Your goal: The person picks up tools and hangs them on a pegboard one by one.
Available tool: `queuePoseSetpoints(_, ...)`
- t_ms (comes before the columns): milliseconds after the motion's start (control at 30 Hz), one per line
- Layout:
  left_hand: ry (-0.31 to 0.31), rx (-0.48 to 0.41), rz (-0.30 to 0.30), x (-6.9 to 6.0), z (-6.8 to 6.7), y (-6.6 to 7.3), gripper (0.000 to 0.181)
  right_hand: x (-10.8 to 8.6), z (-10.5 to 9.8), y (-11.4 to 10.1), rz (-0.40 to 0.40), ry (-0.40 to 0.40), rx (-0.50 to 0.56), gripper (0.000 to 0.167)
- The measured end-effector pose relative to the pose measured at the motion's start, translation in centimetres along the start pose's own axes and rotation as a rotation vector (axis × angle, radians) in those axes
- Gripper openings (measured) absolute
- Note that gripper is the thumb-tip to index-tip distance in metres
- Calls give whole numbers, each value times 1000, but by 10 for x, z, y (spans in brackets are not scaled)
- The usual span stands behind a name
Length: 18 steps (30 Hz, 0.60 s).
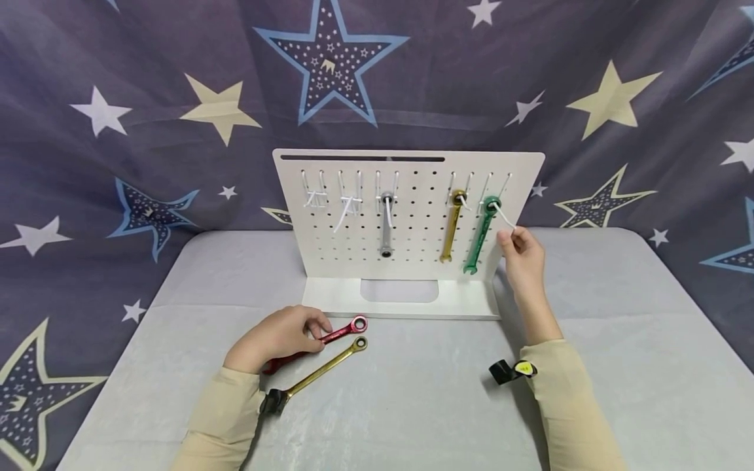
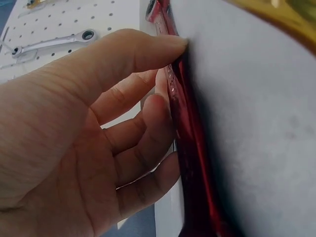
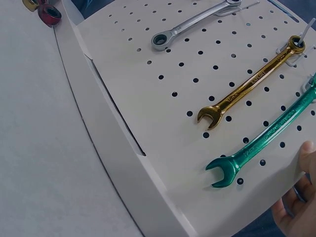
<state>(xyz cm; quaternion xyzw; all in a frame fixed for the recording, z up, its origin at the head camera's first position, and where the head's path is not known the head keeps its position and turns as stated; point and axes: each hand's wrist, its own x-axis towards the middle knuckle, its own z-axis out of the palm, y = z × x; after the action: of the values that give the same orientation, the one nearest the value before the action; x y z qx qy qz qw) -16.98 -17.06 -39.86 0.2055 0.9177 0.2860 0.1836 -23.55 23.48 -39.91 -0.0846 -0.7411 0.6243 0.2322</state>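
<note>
My left hand (image 1: 285, 337) pinches a red ratcheting wrench (image 1: 340, 332) on the table, thumb on one side and fingertips on the other in the left wrist view. Just in front of it lies a gold wrench (image 1: 326, 373), ring end pointing at the board. The right hand (image 1: 526, 265) holds the right edge of a white pegboard (image 1: 412, 269), its thumb on the face and fingers behind. Beside that hand a green wrench (image 1: 481, 235) hangs from a hook. A yellow-gold wrench (image 1: 451, 229) and a silver one (image 1: 386, 229) hang further left.
Two white double hooks, a left one (image 1: 315, 197) and its neighbour (image 1: 349, 206), carry nothing at the board's left. The board's base (image 1: 330, 304) stands on the grey-covered table (image 1: 412, 392). A dark star-patterned cloth (image 1: 448, 78) hangs behind.
</note>
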Motion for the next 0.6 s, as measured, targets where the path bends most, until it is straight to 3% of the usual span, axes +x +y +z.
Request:
queuePoseSetpoints(267,-25,4,15,-1,0,3,20,0,0,-2,16,-8,-5,28)
queuePoseSetpoints(600,-22,-7,-8,-4,0,4,23,1,0,-1,22,-7,-10,26)
